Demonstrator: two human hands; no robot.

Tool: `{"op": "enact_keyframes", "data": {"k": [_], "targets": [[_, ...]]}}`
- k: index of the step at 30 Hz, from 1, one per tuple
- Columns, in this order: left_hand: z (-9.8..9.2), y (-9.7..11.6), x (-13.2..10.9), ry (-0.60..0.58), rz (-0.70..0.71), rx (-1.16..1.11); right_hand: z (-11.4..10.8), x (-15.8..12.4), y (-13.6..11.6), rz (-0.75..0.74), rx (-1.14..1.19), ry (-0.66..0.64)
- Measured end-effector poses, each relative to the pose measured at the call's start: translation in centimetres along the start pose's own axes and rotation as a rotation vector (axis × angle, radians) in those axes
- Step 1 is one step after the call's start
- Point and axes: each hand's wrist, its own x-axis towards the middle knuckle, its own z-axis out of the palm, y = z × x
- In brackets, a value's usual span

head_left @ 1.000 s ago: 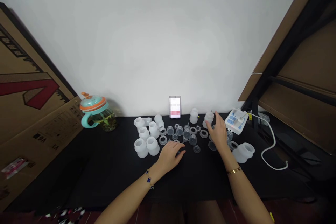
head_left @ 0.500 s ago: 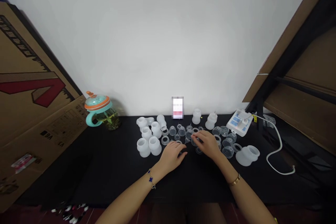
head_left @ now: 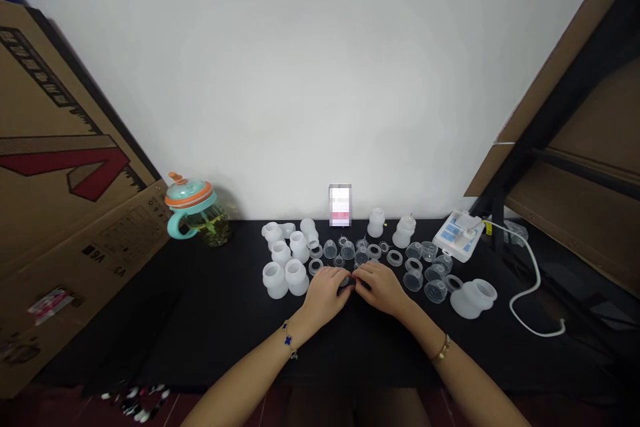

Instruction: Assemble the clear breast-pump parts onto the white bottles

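My left hand [head_left: 324, 295] is low over the black table, fingers curled round a small translucent piece [head_left: 345, 282] that is mostly hidden. Meeting it from the other side, my right hand [head_left: 383, 289] has its fingertips pressed together; what they pinch is covered. Behind both hands lie clear dome caps [head_left: 347, 251], translucent rings [head_left: 395, 258] and small clear teats [head_left: 343, 240]. White wide-necked baby bottles [head_left: 297, 277] stand open beside my left hand. At the back are a white bottle [head_left: 377, 222] and one with a clear top [head_left: 404, 231].
A phone [head_left: 341, 207] leans on the wall. Far left, a teal-lidded jug [head_left: 197, 213] stands by a cardboard box [head_left: 75, 213]. To the right are more dome caps [head_left: 435, 291], a bottle lying tilted [head_left: 473, 299], a power strip [head_left: 459, 235] and a white cable [head_left: 533, 273].
My right hand has moved left and toward me, coming from among the clear parts to meet my left hand. The left hand has barely shifted. Rings and caps formerly under the right hand now show.
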Motion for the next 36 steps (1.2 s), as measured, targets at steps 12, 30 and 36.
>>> {"op": "enact_keyframes", "data": {"k": [12,30,36], "targets": [[-0.09,0.12,-0.03,-0.042,-0.006,0.016,0.54,0.1,0.97,0.123,-0.025,0.154],[-0.02,0.01,0.02,-0.104,0.021,0.026,0.89,0.22,0.55,0.13,-0.124,0.002],[-0.01,0.06,0.03,-0.111,0.019,0.023,1.05,0.09,0.4,0.13,-0.142,-0.004]]}}
